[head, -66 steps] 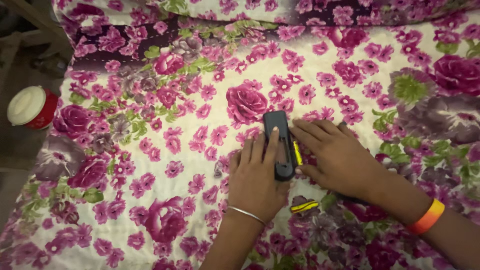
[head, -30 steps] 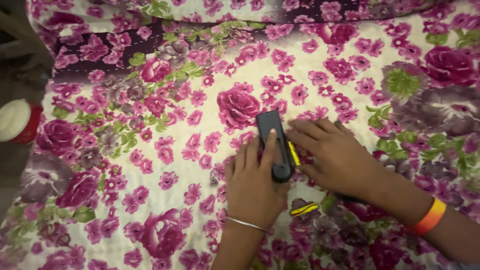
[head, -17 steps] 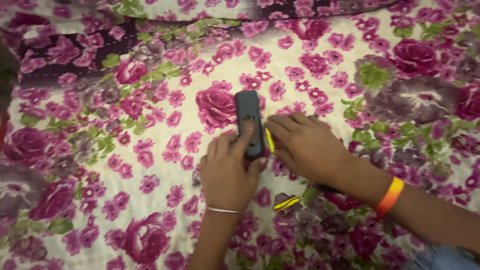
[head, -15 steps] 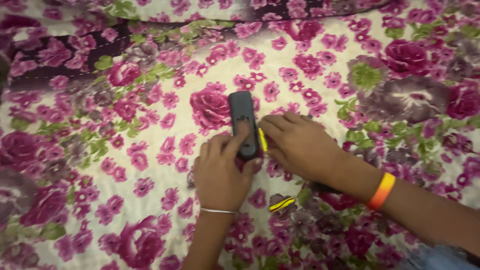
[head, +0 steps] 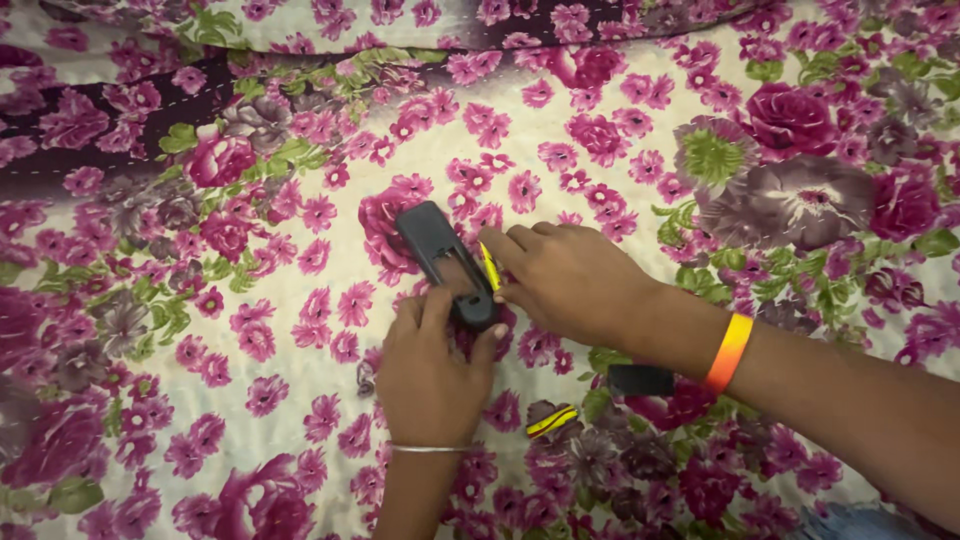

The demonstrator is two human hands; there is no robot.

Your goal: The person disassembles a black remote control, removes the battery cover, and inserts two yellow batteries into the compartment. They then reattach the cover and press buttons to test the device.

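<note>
Centrally, a black remote control [head: 445,262] lies back-side up on the floral bedspread [head: 250,300], its battery compartment open. Its long axis runs diagonally, from upper left to lower right, with the lower end nearest the person.

The left hand [head: 430,375] comes up from below; its fingers [head: 437,303] are closed on the lower end of the remote, thumb on one side and the remaining digits on the other, pinning it to the cloth. The right hand [head: 570,280] enters from the right, and its fingers are pinched on a small yellow battery [head: 490,268] held against the right edge of the remote, just beside the open compartment. Both hands are in contact with or immediately adjacent to the remote; the right is the nearer to the compartment.

A second yellow-and-black battery [head: 552,421] lies on the bedspread below the right wrist, apart from both hands. A flat black piece [head: 640,379], probably the compartment cover, lies just under the right forearm near the orange wristband [head: 728,350]. A thin metal bangle [head: 432,449] sits on the left wrist.

Open cloth extends to the left and above the remote, with a fold running along the upper edge.
</note>
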